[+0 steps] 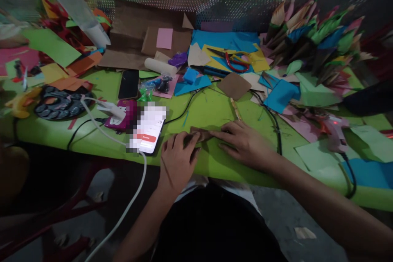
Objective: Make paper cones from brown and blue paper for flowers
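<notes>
A small strip of brown paper [201,133], which looks folded or rolled, lies on the green tabletop between my hands. My left hand [178,157] is closed on its left end, with thumb and fingertips pressed to it. From the right, my right hand [245,144] reaches across with fingers stretched out and apart, the index fingertip touching the strip's right end. Just beyond the right knuckles lies a thin yellowish stick [236,109], pointing at a flat brown paper piece [235,86]. A lit phone [150,129] lies left of my left hand.
A pink glue gun [336,131] with a lit red light lies at right, its cord over the edge. Scissors [235,59] rest on coloured paper at the back. A white cable [135,194] hangs at left. Paper cones [307,43] crowd the back right; a bottle [78,12] leans back left.
</notes>
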`<state>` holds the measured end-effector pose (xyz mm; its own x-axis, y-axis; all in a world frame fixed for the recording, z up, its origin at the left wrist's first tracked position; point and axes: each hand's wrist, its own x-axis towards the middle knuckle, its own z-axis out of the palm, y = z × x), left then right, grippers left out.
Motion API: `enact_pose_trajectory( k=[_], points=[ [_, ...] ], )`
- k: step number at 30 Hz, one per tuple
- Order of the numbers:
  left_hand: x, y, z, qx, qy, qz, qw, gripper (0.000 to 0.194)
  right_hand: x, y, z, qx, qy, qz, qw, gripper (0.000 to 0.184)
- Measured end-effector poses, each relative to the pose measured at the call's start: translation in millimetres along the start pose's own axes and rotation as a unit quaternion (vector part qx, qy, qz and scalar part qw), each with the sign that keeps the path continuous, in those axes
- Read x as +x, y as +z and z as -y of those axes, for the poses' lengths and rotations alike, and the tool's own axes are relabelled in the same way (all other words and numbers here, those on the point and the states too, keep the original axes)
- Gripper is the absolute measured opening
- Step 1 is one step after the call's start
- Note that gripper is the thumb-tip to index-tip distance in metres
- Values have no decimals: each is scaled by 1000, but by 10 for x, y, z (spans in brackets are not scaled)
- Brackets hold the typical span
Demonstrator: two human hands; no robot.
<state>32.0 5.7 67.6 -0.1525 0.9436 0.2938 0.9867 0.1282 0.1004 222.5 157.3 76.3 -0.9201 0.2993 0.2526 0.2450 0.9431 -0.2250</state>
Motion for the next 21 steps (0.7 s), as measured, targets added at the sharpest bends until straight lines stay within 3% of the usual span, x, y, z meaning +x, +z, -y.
enact_pose_trajectory(
  k=[8,21],
  points=[
    [-2,24,21,0,11,-26,1000,39,-26,-3,-32,1,-3,-34,999,30],
    [-11,44,28,-6,3,-20,1000,40,-29,-39,-37,-39,-10,-41,998,28]
  ],
)
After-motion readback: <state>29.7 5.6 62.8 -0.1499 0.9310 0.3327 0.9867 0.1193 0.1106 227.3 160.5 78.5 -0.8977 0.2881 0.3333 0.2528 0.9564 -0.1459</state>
